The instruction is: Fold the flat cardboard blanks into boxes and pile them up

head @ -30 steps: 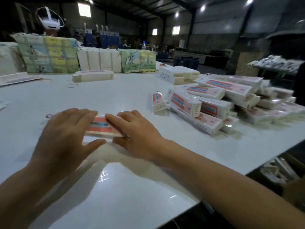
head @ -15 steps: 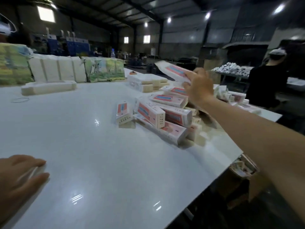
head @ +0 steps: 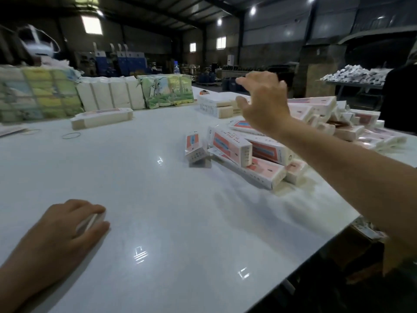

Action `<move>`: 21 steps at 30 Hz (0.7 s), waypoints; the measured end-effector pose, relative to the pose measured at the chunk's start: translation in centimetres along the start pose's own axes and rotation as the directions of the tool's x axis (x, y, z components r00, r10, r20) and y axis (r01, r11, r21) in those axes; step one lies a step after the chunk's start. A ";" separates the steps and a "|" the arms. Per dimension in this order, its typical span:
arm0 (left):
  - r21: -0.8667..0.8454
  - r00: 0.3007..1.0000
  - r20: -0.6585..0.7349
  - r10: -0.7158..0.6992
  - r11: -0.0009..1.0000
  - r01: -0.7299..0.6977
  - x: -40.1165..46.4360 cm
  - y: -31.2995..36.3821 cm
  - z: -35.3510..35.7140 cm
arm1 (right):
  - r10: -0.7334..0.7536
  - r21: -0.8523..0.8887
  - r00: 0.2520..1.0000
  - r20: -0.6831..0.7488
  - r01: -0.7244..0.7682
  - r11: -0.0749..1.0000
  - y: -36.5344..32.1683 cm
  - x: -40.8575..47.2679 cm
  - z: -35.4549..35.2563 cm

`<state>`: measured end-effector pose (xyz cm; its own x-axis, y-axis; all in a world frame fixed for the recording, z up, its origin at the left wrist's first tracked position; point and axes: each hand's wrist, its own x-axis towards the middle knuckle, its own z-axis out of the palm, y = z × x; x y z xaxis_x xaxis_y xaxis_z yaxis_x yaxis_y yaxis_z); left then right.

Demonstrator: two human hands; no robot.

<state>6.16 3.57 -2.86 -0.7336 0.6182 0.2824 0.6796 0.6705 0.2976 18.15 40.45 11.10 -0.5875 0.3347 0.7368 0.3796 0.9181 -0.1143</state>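
at the near left my left hand [head: 67,224] lies curled over a small stack of flat blanks [head: 90,222], thumb along its front edge, pinning it to the white bench [head: 158,222]; i judge the next blank comes from here, so i would keep that stack squared under the fingers and peel only the top sheet, or two will lift together; ahead of it is a wide bare stretch of bench, good room to crease and pop a blank open; further back on the left sit a rubber band [head: 71,135] and a long bundle of blanks [head: 101,118], well apart from my working patch; right of centre one folded box [head: 194,147] stands alone, just beside the pile of folded boxes [head: 282,145]; my right hand [head: 262,102] hovers above that pile with fingers spread and nothing in it, released; the pile is loose and slanted, so i would set new boxes flat along its long sides, not toss them; at the far right the bench edge [head: 338,229] runs diagonally close to the pile's lowest boxes, so anything sliding that way could drop off; my forearm crosses that corner and should lift clear on the way back.
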 end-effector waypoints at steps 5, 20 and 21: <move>-0.056 0.997 -0.068 -0.021 0.998 0.017 -0.3 1.8 -0.8 | -0.368 0.293 0.896 0.250 0.293 0.910 -11.9 -6.3 3.2; -0.163 0.991 0.080 -0.112 0.979 0.123 0.3 -0.1 -3.8 | -0.428 0.470 0.805 0.410 0.216 0.856 -15.0 -12.0 8.7; -0.135 0.989 0.070 -0.131 0.981 0.140 0.4 -1.2 -4.7 | -0.422 0.476 0.808 0.411 0.205 0.855 -15.0 -12.0 8.9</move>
<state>5.01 1.07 1.21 -0.8150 0.5520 0.1766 0.5649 0.6885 0.4549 13.11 24.55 -1.91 -0.9288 -0.0301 0.3693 -0.1357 0.9551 -0.2635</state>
